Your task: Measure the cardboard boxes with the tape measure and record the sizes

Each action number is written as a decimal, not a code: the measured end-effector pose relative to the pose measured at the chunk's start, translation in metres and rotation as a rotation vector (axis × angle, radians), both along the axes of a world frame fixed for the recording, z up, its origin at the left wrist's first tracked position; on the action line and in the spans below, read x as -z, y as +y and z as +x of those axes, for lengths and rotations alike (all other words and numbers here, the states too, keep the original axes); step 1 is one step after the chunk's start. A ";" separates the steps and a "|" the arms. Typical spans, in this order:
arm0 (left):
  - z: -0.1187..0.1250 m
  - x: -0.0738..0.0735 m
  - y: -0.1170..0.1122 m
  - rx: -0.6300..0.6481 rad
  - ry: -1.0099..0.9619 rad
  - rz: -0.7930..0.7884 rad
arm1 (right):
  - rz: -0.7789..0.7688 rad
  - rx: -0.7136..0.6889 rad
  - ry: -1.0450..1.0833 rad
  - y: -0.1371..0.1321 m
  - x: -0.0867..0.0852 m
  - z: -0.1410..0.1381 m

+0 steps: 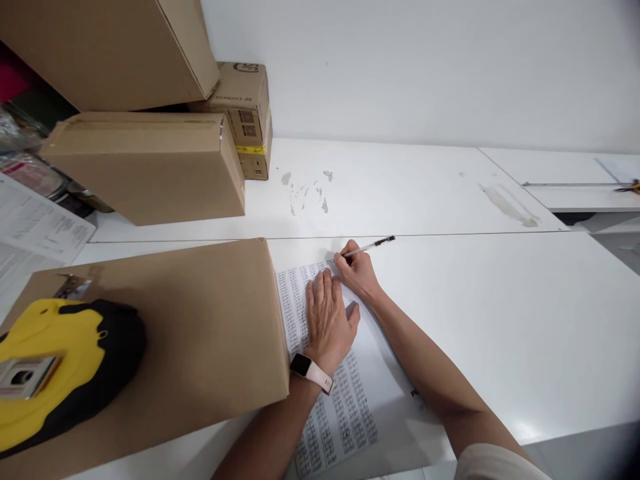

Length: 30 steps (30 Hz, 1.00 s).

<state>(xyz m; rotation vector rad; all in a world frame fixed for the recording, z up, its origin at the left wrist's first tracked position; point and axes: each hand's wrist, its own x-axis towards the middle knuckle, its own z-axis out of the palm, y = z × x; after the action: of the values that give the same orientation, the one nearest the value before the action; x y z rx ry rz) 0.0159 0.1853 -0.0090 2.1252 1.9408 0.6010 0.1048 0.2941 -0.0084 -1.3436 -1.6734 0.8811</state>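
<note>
A printed sheet of paper (pixel 345 413), covered in columns of small dark marks, lies on the white table. My left hand (pixel 330 313) rests flat on it, fingers stretched out, with a pale-banded watch (pixel 313 373) at the wrist. Just to the right of those fingertips, my right hand (pixel 357 270) grips a pen (pixel 370 245) with a clear barrel and black end. The pen slants up to the right, and its tip is near the sheet's top edge. My fingers partly hide the tip, so I cannot tell whether it touches the paper.
A large cardboard box (pixel 200 320) stands left of the sheet, bearing a yellow and black item (pixel 75 367). Behind it are another carton (pixel 170 180) and stacked boxes (pixel 250 100). The white table (pixel 500 320) stretches right. Printed papers (pixel 40 220) lie at far left.
</note>
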 end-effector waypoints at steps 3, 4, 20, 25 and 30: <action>0.000 0.000 0.000 -0.001 -0.002 -0.003 | -0.009 -0.006 -0.003 0.000 0.000 0.000; 0.000 0.000 0.000 -0.001 -0.005 -0.002 | -0.012 -0.008 -0.004 0.000 0.000 0.000; -0.001 0.000 0.000 0.007 0.022 -0.009 | 0.017 0.005 0.001 0.002 0.005 0.001; 0.000 0.000 0.000 0.006 0.026 -0.004 | 0.012 -0.005 -0.021 0.002 0.005 0.001; 0.000 0.000 0.001 0.005 0.025 -0.002 | 0.022 0.017 -0.034 0.002 0.005 0.001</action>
<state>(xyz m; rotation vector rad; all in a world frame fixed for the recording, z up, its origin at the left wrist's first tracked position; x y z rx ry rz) 0.0155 0.1859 -0.0092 2.1457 1.9472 0.5739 0.1057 0.2963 -0.0130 -1.3625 -1.6907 0.8320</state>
